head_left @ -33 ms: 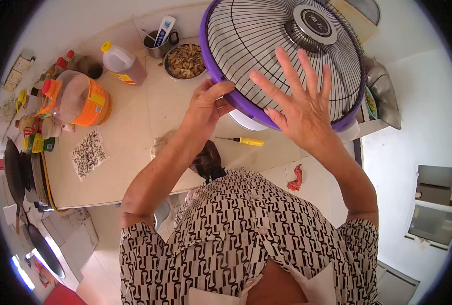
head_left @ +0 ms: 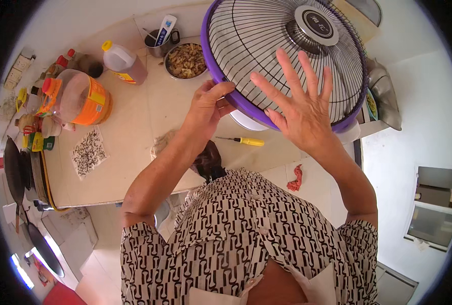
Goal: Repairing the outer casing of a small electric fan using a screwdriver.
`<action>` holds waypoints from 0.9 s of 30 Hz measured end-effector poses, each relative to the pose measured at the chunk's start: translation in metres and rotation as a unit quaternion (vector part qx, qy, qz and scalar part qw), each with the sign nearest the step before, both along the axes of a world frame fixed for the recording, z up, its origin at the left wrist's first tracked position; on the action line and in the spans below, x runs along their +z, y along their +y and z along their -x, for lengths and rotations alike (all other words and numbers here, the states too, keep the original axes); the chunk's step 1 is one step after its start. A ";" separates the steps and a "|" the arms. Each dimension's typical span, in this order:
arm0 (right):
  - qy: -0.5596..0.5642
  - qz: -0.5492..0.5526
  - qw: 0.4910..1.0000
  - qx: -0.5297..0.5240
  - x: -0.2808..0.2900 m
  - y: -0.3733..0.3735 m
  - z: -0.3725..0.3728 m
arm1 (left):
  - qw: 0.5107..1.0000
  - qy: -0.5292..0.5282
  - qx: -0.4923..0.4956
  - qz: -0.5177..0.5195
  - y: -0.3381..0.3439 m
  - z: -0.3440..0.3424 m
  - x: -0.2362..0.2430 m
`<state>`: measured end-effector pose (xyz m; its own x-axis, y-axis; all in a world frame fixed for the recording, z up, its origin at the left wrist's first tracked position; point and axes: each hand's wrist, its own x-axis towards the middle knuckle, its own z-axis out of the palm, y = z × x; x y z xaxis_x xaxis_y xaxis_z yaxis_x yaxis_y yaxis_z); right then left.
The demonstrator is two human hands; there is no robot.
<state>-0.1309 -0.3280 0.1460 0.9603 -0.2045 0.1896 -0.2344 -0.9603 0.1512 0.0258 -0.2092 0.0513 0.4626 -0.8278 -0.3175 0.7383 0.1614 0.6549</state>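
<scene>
An electric fan with a black wire grille, a purple rim and a round silver-and-black centre cap stands at the top middle, its grille tilted up. My left hand pinches the near left part of the purple rim, thumb on top and fingers curled beneath. With its fingers spread, my right hand is in front of the grille near the lower rim; whether the palm touches it I cannot tell. Below the fan, on the counter, lies a screwdriver with a yellow handle. The fan's base is mostly hidden.
On the counter, a bowl of dried pieces, a metal mug and a plastic jug stand behind my left arm. Farther left are a large oil bottle and a speckled sheet. A dark bag lies near my body.
</scene>
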 end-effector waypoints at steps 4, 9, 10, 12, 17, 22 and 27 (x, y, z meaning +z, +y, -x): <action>0.006 0.010 1.000 -0.001 0.005 0.005 -0.002 | 1.000 0.012 0.019 -0.011 -0.003 -0.002 -0.011; 0.081 0.002 0.996 -0.022 0.034 0.009 -0.011 | 0.999 0.008 0.033 -0.029 -0.003 0.002 -0.007; 0.082 0.002 0.996 -0.022 0.032 0.005 -0.016 | 0.999 0.002 0.040 -0.031 -0.002 0.004 -0.007; 0.009 -0.002 0.999 0.053 0.026 -0.005 -0.029 | 0.999 0.000 0.036 -0.031 -0.003 0.007 -0.009; 0.019 0.030 0.996 0.083 0.017 -0.004 -0.037 | 0.998 0.015 0.033 -0.042 0.003 0.009 -0.009; 0.035 0.033 0.997 0.067 0.023 0.003 -0.035 | 0.997 0.067 -0.002 0.043 0.009 -0.001 -0.008; 0.034 0.027 0.997 0.066 0.018 0.008 -0.025 | 0.995 0.056 -0.076 0.004 0.007 -0.008 -0.006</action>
